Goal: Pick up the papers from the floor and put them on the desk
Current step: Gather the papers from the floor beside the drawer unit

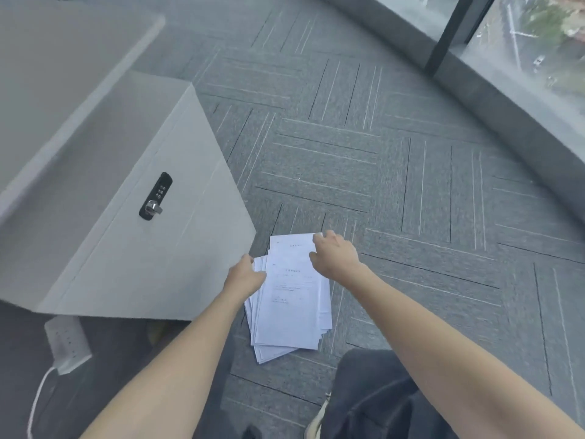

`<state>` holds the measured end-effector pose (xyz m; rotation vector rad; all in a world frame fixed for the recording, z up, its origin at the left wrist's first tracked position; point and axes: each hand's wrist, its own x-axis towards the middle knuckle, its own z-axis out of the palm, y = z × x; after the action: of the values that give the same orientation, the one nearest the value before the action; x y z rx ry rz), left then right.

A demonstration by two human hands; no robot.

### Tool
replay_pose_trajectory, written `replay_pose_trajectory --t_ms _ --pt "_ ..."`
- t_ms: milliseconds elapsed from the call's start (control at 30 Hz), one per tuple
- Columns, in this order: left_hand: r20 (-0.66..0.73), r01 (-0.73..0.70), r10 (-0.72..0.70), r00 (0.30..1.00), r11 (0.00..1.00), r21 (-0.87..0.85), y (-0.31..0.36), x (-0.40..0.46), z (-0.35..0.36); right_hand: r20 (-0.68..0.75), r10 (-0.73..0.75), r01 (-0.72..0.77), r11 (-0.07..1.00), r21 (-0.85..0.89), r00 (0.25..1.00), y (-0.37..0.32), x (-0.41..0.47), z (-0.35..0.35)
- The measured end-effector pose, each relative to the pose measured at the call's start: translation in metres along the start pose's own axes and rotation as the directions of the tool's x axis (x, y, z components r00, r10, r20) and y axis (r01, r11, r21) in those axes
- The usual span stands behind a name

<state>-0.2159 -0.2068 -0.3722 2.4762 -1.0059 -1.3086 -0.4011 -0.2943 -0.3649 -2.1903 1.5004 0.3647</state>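
Papers (289, 299): loose white stack, printed side up, lying on grey carpet floor (395, 172), sheets fanned and misaligned at near and left edges. Not on the desk (47, 74), whose top shows upper left, well apart from stack.

Left hand (243, 275): at stack's left edge, fingers curled against the sheet edges, touching. Whether a sheet is actually pinched, cannot tell; fingertips hidden behind hand.

Right hand (335, 255): at stack's far right corner, fingers bent down over top sheet, thumb apart from fingers and on the paper. Contact w/ top sheet; a closed pinch not shown.

Clearances: white cabinet (152, 223) w/ black combination lock (156, 196) stands just beside stack on left; its lower corner is near stack's far left edge, tight room for left hand. Right of stack and beyond it: open carpet up to grey sill (506, 99) under window (538, 42). Power strip (68, 342) w/ white cord (39, 394) on floor below cabinet, lower left, apart from stack. Person's dark trouser leg (373, 394) and shoe (315, 421) near stack's near edge, lower centre.
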Motion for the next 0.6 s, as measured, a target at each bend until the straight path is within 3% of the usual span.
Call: replay_pose_trajectory --t_ms 300,467,600 --pt "0.067 0.214 -0.207 0.976 0.969 -0.126 -0.08 0.104 0.084 0.14 0.208 -0.245 0.91 0.336 0.968 0.047 0.072 0.146" --pt "0.096 0.326 -0.314 0.945 0.931 -0.162 -0.118 0.148 0.122 0.316 0.265 -0.371 0.863 0.344 0.911 0.068 0.089 0.216" --pt "0.086 0.381 -0.371 0.925 0.902 -0.204 -0.139 0.181 0.141 0.351 0.349 -0.466 0.817 0.341 0.869 0.076 0.116 0.251"
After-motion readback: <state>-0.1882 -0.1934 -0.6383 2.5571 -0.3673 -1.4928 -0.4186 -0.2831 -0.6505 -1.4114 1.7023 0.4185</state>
